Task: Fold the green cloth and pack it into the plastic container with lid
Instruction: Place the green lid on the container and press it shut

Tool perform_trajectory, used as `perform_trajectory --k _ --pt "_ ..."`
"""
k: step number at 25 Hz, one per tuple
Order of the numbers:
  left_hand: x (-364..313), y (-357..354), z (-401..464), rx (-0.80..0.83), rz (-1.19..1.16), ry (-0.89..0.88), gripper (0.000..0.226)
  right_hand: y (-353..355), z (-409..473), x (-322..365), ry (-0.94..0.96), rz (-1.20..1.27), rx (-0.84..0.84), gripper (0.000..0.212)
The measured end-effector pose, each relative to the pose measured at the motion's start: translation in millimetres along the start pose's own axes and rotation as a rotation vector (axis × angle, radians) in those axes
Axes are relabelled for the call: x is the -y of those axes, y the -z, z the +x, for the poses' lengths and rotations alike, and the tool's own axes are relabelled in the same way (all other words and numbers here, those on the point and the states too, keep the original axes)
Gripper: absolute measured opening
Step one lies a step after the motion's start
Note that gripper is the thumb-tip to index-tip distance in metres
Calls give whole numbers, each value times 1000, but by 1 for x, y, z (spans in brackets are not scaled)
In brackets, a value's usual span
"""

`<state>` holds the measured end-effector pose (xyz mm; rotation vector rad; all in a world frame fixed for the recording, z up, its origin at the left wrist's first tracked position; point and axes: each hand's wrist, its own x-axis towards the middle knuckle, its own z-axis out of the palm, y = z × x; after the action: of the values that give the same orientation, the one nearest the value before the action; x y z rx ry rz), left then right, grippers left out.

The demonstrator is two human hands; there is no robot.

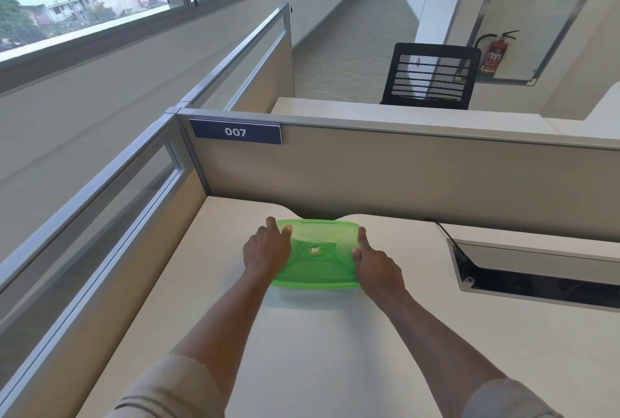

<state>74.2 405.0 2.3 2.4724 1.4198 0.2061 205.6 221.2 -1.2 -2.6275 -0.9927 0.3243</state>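
Green plastic container [317, 255], lid on, lies flat on the bench [335, 350] at lower centre of the frame, long axis left to right. Left hand [266, 251] presses its left end, right hand [377, 265] its right end; each grip clamps the container's edge.

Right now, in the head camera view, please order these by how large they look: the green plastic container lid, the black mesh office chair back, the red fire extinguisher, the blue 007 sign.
1. Black mesh office chair back
2. Green plastic container lid; close to the chair back, so this order is unsure
3. Blue 007 sign
4. Red fire extinguisher, farther away
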Motion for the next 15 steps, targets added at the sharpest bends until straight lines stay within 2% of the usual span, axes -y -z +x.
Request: perform_trajectory --k 6,15 --pt "3 -13 37 90 -323 172 62 -3 0 -2 -8 13 -4 54" --pt "7 -20 46 110 -361 63 60 -6 2 -2 -13 18 -10 55"
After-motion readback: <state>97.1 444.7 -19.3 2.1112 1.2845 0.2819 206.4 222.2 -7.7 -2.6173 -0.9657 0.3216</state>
